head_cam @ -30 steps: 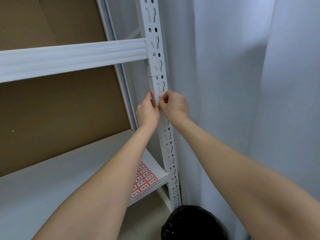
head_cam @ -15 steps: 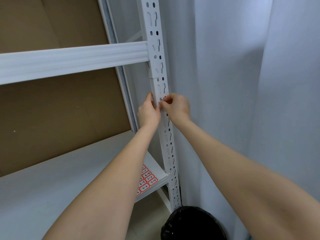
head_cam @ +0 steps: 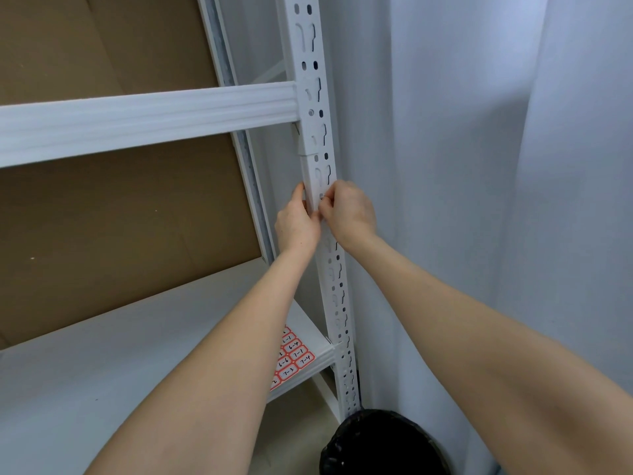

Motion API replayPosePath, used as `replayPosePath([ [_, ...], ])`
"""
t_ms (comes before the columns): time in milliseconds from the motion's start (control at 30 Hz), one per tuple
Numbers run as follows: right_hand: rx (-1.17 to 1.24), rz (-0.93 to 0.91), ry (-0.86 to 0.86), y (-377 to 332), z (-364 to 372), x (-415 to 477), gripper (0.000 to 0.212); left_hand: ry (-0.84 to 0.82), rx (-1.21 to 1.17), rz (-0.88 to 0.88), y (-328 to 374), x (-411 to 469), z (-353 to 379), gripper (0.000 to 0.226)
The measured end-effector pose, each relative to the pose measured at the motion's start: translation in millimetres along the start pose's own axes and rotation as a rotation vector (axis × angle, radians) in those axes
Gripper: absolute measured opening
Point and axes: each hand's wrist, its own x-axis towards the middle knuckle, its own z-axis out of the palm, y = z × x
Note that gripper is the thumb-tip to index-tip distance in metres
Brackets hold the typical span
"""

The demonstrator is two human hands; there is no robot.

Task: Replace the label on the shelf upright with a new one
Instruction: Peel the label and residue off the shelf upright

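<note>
The white slotted shelf upright point(head_cam: 310, 108) runs from the top of the view down to the floor. My left hand point(head_cam: 296, 228) grips its left edge just below a joint, thumb up along the side and fingers behind it. My right hand point(head_cam: 351, 214) has its fingers curled against the upright's front face, and the fingertips pinch a small label that they almost wholly hide. The two hands touch each other there. A sheet of red-bordered numbered labels point(head_cam: 294, 358) lies on the lower shelf board point(head_cam: 102, 371), partly hidden by my left forearm.
A white shelf beam point(head_cam: 137, 121) crosses to the left above my hands, with brown cardboard backing point(head_cam: 120, 217) behind it. A white curtain point(head_cam: 479, 200) hangs close on the right. A black-lined bin point(head_cam: 380, 443) stands on the floor at the upright's foot.
Both hands stay at the same spot on the upright. A bit of red label edge that showed at my right fingertips half a second ago is now covered by them.
</note>
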Motion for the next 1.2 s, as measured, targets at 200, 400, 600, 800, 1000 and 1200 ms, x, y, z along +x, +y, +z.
replayPosePath([
  [200,0.108,0.051,0.002,3,1,2,0.016,-0.011,0.01,-0.009,0,0,-1,0.037],
  [400,0.237,0.124,0.05,7,2,3,0.015,-0.013,0.024,-0.008,1,-1,-1,0.042],
  [600,0.265,0.077,0.058,10,1,0,0.016,-0.003,0.027,-0.004,2,-2,-1,0.037],
  [800,0.268,0.079,0.084,12,4,2,0.012,-0.001,0.016,0.0,1,-2,-1,0.037],
  [1000,0.181,0.066,0.087,12,4,4,0.012,0.001,0.01,0.003,1,-2,-1,0.034],
  [1200,0.125,0.027,0.072,11,2,4,0.015,0.001,0.024,-0.008,2,-1,-1,0.032],
])
